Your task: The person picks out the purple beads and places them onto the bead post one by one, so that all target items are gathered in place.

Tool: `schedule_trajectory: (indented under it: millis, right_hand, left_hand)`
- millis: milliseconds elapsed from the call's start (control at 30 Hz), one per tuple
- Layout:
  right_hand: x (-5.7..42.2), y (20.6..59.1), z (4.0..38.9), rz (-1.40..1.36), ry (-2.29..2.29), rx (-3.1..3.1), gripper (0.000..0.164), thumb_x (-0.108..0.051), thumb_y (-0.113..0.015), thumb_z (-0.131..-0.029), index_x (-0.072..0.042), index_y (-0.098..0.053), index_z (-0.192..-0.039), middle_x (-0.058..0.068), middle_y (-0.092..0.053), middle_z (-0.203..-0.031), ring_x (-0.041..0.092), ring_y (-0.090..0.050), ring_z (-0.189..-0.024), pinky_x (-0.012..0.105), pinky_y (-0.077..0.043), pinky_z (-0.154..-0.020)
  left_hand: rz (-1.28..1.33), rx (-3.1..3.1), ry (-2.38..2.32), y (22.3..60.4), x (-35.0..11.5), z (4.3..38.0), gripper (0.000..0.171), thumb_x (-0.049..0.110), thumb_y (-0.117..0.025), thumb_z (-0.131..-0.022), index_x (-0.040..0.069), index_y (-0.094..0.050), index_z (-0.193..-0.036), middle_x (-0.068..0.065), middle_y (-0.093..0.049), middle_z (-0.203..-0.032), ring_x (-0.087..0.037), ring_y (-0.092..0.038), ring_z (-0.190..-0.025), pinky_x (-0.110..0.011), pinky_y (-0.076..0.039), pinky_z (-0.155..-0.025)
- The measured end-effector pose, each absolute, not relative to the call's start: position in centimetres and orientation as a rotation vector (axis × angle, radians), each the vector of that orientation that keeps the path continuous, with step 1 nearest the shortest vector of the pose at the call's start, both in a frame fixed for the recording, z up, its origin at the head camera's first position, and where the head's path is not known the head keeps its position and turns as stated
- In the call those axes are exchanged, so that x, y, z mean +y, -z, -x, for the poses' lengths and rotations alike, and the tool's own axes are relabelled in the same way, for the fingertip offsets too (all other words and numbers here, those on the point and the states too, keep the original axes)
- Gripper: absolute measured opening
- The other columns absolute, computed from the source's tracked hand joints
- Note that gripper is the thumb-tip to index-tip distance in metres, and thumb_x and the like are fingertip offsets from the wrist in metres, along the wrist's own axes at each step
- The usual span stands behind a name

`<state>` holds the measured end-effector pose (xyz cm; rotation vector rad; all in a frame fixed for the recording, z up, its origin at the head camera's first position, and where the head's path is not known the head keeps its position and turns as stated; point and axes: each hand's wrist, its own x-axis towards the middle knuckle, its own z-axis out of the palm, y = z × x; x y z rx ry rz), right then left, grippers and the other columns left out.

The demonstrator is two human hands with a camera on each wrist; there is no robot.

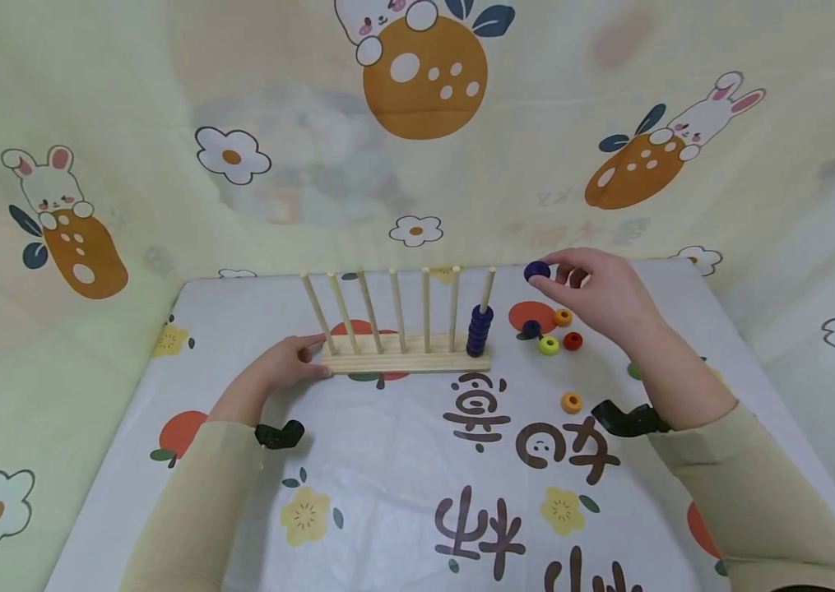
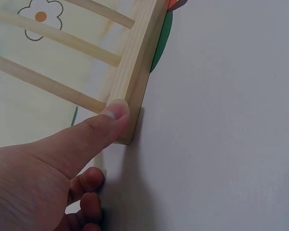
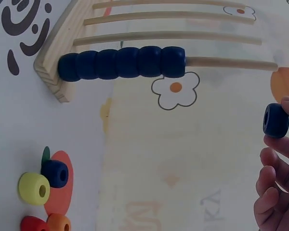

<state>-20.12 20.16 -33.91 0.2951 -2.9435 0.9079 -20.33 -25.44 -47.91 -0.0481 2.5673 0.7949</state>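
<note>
A wooden peg rack (image 1: pixel 405 360) with several upright dowels stands on the table. Its rightmost dowel carries a stack of dark blue beads (image 3: pixel 118 63), and the top part of that dowel is bare. My left hand (image 1: pixel 285 363) grips the left end of the rack's base, the thumb (image 2: pixel 116 113) on the front edge. Between thumb and index finger, my right hand (image 1: pixel 598 288) pinches a blue bead (image 3: pixel 276 120), raised to the right of the stacked dowel and apart from it. The other dowels hold no beads.
Loose beads lie right of the rack: a blue one (image 1: pixel 531 329), a yellow-green one (image 1: pixel 549 345), a red one (image 1: pixel 572 340) and an orange one (image 1: pixel 563 317). Another orange bead (image 1: pixel 571 402) lies nearer. A patterned cloth (image 1: pixel 358 493) covers the table; a printed curtain (image 1: pixel 299 164) hangs behind.
</note>
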Motion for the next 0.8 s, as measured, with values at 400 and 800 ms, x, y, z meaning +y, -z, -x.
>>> schedule_trajectory:
  millis: [400,800]
  right_hand:
    - [19.1,32.9,20.0,-0.341,-0.921,-2.920,0.059,-0.058,-0.066,-0.089,-0.014,-0.065,-0.128,0.008,-0.061,-0.098,0.025,-0.052,-0.093,0.038,-0.044,-0.067]
    - [17.1,31.5,19.9,-0.390,-1.013,-2.865,0.049,-0.052,-0.068,-0.090,-0.016,-0.068,-0.124,0.007,-0.060,-0.095,0.024,-0.052,-0.090,0.038,-0.045,-0.063]
  left_hand:
    - [0.037,2.567,-0.818,48.1,-25.7,20.5,0.077,0.040,-0.077,-0.086,0.025,-0.041,-0.153,-0.011,-0.048,-0.103,-0.027,-0.046,-0.098,-0.040,-0.037,-0.077]
    - [0.032,2.567,-0.815,48.0,-25.7,20.6,0.078,0.041,-0.077,-0.085,0.023,-0.041,-0.153,-0.010,-0.049,-0.104,-0.026,-0.046,-0.097,-0.039,-0.037,-0.077]
